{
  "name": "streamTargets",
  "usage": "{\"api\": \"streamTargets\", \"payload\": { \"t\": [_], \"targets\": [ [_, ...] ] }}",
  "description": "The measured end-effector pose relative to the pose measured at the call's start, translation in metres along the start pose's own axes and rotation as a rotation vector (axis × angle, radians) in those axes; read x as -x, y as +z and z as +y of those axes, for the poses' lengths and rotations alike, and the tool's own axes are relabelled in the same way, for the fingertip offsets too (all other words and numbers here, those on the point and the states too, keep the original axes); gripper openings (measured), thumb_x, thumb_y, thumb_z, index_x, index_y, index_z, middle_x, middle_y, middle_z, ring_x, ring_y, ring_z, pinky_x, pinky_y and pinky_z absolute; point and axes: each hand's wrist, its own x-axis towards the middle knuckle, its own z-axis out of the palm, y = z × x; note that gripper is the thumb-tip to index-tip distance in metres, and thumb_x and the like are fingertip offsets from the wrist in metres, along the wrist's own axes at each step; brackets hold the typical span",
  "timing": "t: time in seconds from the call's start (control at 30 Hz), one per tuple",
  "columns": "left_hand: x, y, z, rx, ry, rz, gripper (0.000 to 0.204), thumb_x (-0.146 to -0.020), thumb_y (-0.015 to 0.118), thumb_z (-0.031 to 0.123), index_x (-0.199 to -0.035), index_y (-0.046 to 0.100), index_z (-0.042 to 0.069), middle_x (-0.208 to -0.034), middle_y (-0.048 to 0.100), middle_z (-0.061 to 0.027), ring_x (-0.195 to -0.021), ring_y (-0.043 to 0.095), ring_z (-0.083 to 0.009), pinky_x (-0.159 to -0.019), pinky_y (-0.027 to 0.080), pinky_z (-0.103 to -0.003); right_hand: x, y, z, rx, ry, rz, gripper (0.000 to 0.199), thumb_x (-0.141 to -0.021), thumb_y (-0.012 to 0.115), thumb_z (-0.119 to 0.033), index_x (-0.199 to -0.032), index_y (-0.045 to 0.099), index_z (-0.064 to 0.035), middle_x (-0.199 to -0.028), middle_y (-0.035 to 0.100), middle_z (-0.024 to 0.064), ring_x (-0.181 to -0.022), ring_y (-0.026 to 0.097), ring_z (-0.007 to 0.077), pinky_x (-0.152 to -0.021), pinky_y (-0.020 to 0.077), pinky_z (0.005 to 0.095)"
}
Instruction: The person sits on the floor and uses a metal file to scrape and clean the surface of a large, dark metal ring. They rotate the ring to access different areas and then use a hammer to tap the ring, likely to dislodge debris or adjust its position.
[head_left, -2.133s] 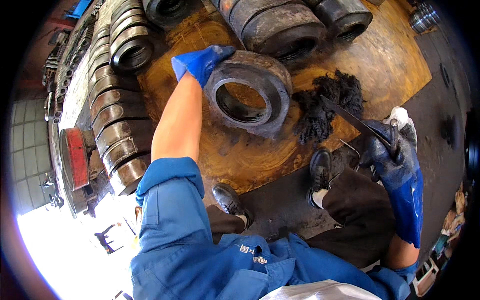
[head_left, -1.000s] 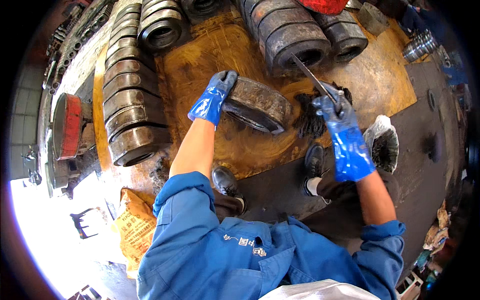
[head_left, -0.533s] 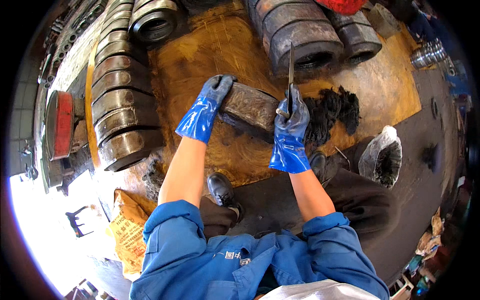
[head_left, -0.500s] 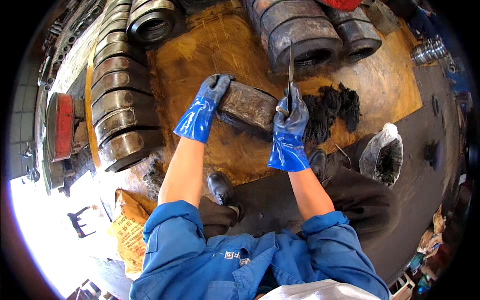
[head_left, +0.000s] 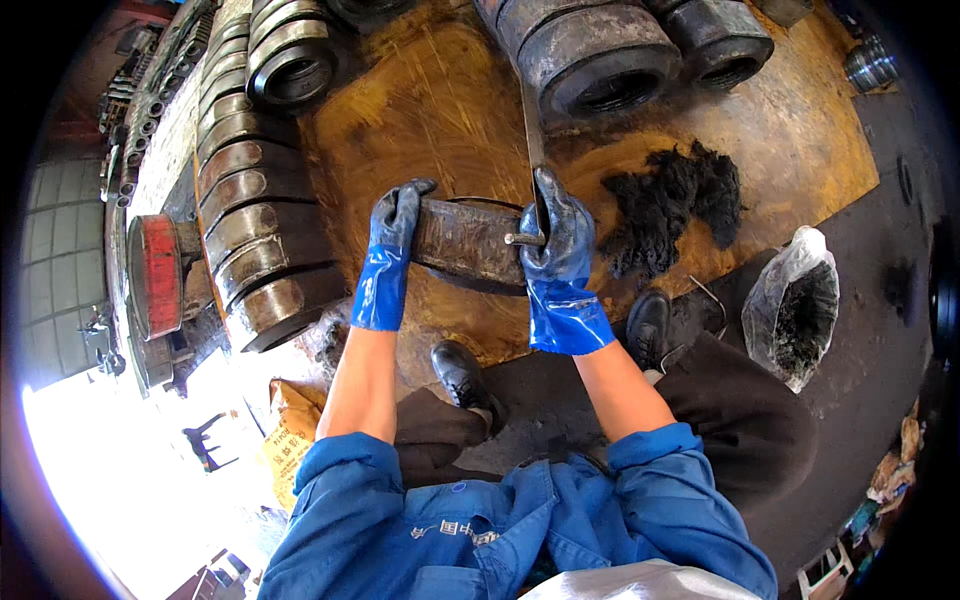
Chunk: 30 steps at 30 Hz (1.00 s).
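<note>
A thick, rust-brown metal ring (head_left: pixel 465 240) is held on edge between my hands, above a stained yellow-brown sheet. My left hand (head_left: pixel 396 225), in a blue rubber glove with blackened fingers, grips its left end. At the right end, my right hand (head_left: pixel 560 240), gloved alike, closes round a long, thin blade-like metal tool (head_left: pixel 532 125) that points away from me. A short metal rod end sticks out by that hand's fingers; whether it belongs to the tool I cannot tell. Right of this hand lies a heap of black, fibrous rags or waste (head_left: pixel 670 205).
A long row of dark metal rings (head_left: pixel 255 215) runs along the left. More large rings (head_left: pixel 600 65) lie in rows at the far side. A clear plastic bag (head_left: pixel 790 310) with dark scraps stands right of my foot. An orange printed sack (head_left: pixel 292 430) lies lower left.
The ring has gone from slanting down on the right to nearly level. Both hands have shifted slightly left and lower in view, still gripping. My head view has turned a little.
</note>
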Motion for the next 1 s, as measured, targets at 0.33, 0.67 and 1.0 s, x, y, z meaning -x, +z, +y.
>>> {"api": "streamTargets", "payload": {
  "t": [0.33, 0.67, 1.0],
  "targets": [
    [0.025, -0.004, -0.006, 0.056, -0.118, 0.105, 0.033, -0.107, 0.055, 0.027, -0.116, 0.075, 0.003, -0.114, 0.076, -0.0084, -0.109, 0.067, -0.0189, -0.1, 0.049, -0.033, -0.031, -0.022, 0.024, -0.397, 0.301, -0.273, 0.048, -0.094, 0.073, -0.02, -0.139, 0.061, -0.0057, -0.102, 0.074, 0.0119, -0.094, 0.071, 0.0249, -0.089, 0.054, 0.0353],
    [-0.012, -0.011, 0.073, -0.005, -0.113, -0.38, 0.046, -0.109, 0.049, 0.036, -0.134, 0.065, 0.0, -0.133, 0.069, -0.0117, -0.129, 0.059, -0.0227, -0.115, 0.038, -0.035, -0.163, -0.157, 0.019, -0.304, 0.526, -0.908, 0.043, -0.099, 0.071, -0.032, -0.13, 0.066, -0.0028, -0.107, 0.077, 0.0117, -0.105, 0.072, 0.0213, -0.1, 0.0544, 0.0362],
    [-0.052, -0.005, 0.066, -0.085, -0.28, -0.726, 0.051, -0.107, 0.055, 0.041, -0.133, 0.066, -0.001, -0.13, 0.07, -0.0132, -0.124, 0.062, -0.0234, -0.112, 0.044, -0.035, -0.128, -0.124, 0.03, -0.202, 0.485, -1.189, 0.027, -0.102, 0.064, -0.018, -0.128, 0.07, -0.0095, -0.107, 0.077, 0.0085, -0.103, 0.071, 0.0195, -0.095, 0.0548, 0.037]
  ]
}}
